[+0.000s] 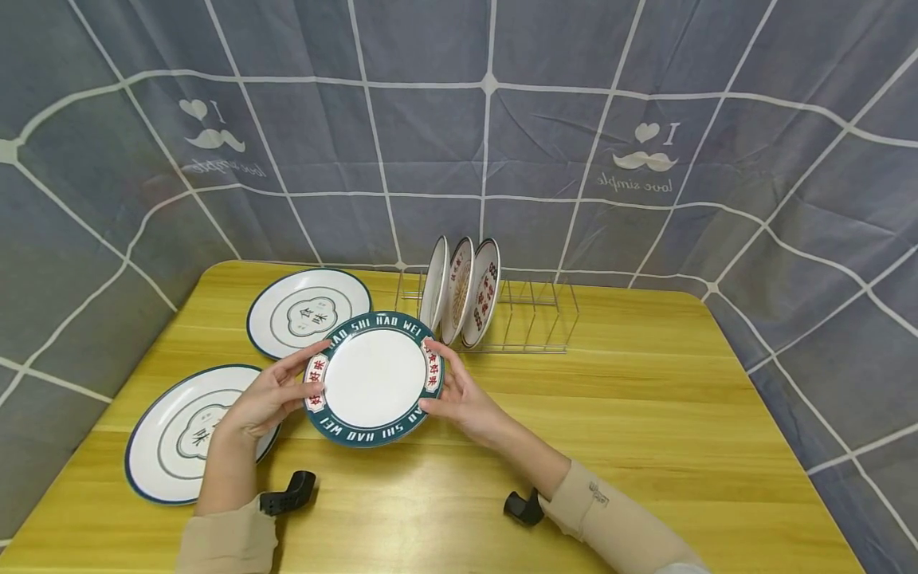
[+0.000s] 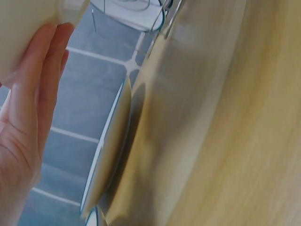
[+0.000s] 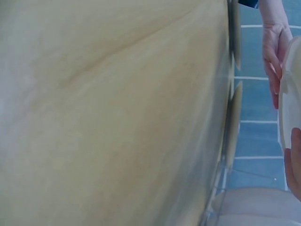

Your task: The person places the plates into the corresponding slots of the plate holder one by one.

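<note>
Both hands hold a round white plate (image 1: 376,379) with a green lettered rim and red characters on white patches, raised above the table. My left hand (image 1: 267,395) grips its left edge, thumb on the rim's face and fingers near the upper left. At the right edge my right hand (image 1: 462,399) pinches the rim, thumb in front. The right wrist view shows the pale underside of the plate (image 3: 290,110) between both hands. In the left wrist view, the fingers of my left hand (image 2: 33,103) lie against the plate's back (image 2: 21,33).
A wire dish rack (image 1: 534,348) stands at the back, with three plates upright in its left part, the foremost a patterned plate (image 1: 483,293). Two blue-rimmed plates lie at the left: a back plate (image 1: 268,307) and a front plate (image 1: 154,446), partly behind my left arm. A grey curtain (image 1: 430,135) hangs behind.
</note>
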The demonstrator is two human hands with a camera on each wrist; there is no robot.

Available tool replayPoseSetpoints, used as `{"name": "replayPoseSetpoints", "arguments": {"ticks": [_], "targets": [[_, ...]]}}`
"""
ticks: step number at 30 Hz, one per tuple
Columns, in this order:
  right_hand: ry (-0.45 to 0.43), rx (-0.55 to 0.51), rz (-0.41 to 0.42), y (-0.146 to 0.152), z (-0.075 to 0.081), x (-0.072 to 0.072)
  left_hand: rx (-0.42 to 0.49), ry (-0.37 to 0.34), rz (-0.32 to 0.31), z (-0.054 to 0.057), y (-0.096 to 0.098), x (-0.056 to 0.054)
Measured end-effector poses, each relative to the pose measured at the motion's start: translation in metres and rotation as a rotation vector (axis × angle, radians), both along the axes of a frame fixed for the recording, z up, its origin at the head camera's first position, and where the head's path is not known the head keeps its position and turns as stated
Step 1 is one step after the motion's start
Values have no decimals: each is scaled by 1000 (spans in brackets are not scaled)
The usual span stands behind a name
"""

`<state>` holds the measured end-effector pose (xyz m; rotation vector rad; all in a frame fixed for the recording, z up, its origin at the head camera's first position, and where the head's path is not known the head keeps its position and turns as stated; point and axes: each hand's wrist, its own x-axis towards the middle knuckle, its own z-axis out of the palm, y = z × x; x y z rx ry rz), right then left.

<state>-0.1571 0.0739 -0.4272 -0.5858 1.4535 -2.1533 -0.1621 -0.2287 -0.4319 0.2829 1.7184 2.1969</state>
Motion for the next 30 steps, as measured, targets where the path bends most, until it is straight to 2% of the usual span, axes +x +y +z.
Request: {"name": "replayPoseSetpoints", "arguments": {"ticks": [8,12,17,21,24,30], "targets": [[55,-102,-50,8,16,6,102,11,34,9,14,1],[73,-125,-89,15,27,6,140,46,22,15,25,-3],[142,-134,-132,30,45,4,177,90,1,26,43,-9],[234,-160,-182,46,59,1,154,130,0,32,54,-16],[281,-191,-248,62,69,-4,109,120,24,34,60,-21],[311,-256,-393,93,88,-14,23,91,122,26,71,-36]]}}
